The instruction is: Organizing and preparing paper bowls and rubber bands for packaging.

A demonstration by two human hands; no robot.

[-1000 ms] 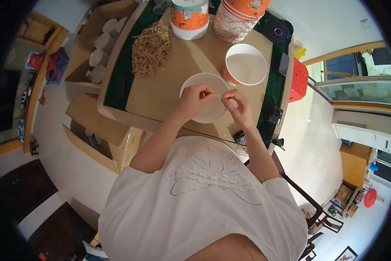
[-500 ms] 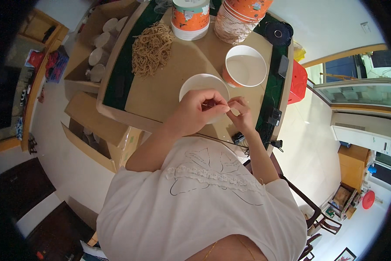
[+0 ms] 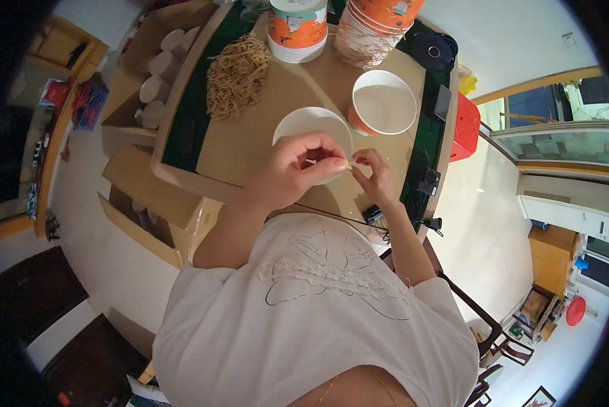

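Note:
My left hand (image 3: 298, 166) is closed in a pinch, its thumb and forefinger pressed together over the near side of a white paper tub (image 3: 304, 119). Close by on the right, my right hand (image 3: 374, 178) also pinches, its fingertips almost meeting the left ones. Something small and pale sits between the fingertips, too tiny to name. A second tub (image 3: 384, 103), white inside and orange outside, stands open just beyond my right hand. Farther off to the left lies a tangled heap of tan cords (image 3: 238, 78).
Stacked orange tubs (image 3: 296, 34) and a taller stack (image 3: 372, 37) stand at the table's far side. A dark round spool (image 3: 434, 51) and black adapters (image 3: 428, 182) line the right edge. Cardboard boxes (image 3: 152, 186) with white cups sit left; a red bin (image 3: 464, 129) stands right.
Both hands have shifted slightly left, still pinching close together. The tub beneath them now sits a little farther left and away from me.

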